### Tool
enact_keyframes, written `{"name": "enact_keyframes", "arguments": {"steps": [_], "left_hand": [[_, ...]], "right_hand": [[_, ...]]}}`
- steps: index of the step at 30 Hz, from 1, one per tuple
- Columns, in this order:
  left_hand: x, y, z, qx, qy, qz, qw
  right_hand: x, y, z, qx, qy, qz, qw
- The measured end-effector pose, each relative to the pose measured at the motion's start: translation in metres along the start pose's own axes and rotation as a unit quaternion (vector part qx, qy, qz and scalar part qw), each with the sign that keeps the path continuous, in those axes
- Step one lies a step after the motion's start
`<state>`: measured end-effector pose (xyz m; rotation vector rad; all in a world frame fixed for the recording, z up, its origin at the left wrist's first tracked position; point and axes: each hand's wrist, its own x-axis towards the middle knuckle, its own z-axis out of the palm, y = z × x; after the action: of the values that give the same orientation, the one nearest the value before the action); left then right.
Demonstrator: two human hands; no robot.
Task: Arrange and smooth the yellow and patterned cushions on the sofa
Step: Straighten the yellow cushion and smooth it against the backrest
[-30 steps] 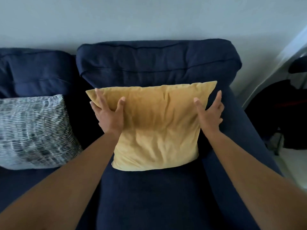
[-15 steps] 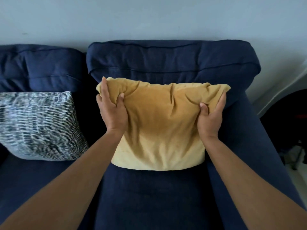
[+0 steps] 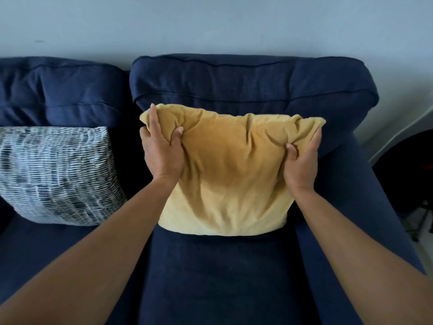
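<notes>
Navy sofa [image 3: 218, 277] against a pale wall [image 3: 210, 22]. Yellow cushion [image 3: 229, 174] upright at the sofa's right end, leaning on the back cushion. Your left hand [image 3: 161, 151] and right hand [image 3: 302, 163] each have a grip clamped on its upper corners, fabric bunched. Patterned cushion [image 3: 56, 174] leans at the left, apart.

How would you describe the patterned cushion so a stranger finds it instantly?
Start at the navy sofa against the pale wall. On its left seat, leaning on the backrest, stands the patterned cushion. Its white-and-dark dashed stripes distinguish it from the plain yellow cushion beside it.
</notes>
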<state>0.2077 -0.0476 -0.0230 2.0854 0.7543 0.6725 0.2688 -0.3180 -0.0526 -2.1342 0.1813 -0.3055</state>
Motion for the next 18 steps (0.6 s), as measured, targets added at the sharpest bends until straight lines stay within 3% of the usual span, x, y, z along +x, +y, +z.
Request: {"name": "enact_keyframes", "arguments": {"steps": [4,8,10,13,15,18], "left_hand": [[-0.005,-0.023,0.008,0.079,-0.018,-0.021,0.997],[-0.004,-0.021,0.007,0.116,0.023,-0.043,0.992],[-0.012,-0.012,0.004,0.111,0.061,0.025,0.992],[-0.042,0.001,0.013,0.126,0.059,0.245,0.959],[-0.064,-0.003,0.029,0.140,0.011,0.332,0.933],[-0.070,-0.029,0.050,0.208,-0.049,0.360,0.908]], "right_hand": [[-0.006,0.012,0.003,-0.059,-0.035,0.028,0.997],[-0.006,0.002,0.004,-0.143,0.040,0.008,0.989],[-0.012,-0.007,0.003,-0.170,0.098,-0.041,0.980],[-0.029,-0.025,0.016,-0.164,0.141,-0.212,0.953],[-0.045,-0.029,0.037,-0.160,0.091,-0.308,0.933],[-0.059,-0.014,0.067,-0.220,-0.024,-0.403,0.888]]}}
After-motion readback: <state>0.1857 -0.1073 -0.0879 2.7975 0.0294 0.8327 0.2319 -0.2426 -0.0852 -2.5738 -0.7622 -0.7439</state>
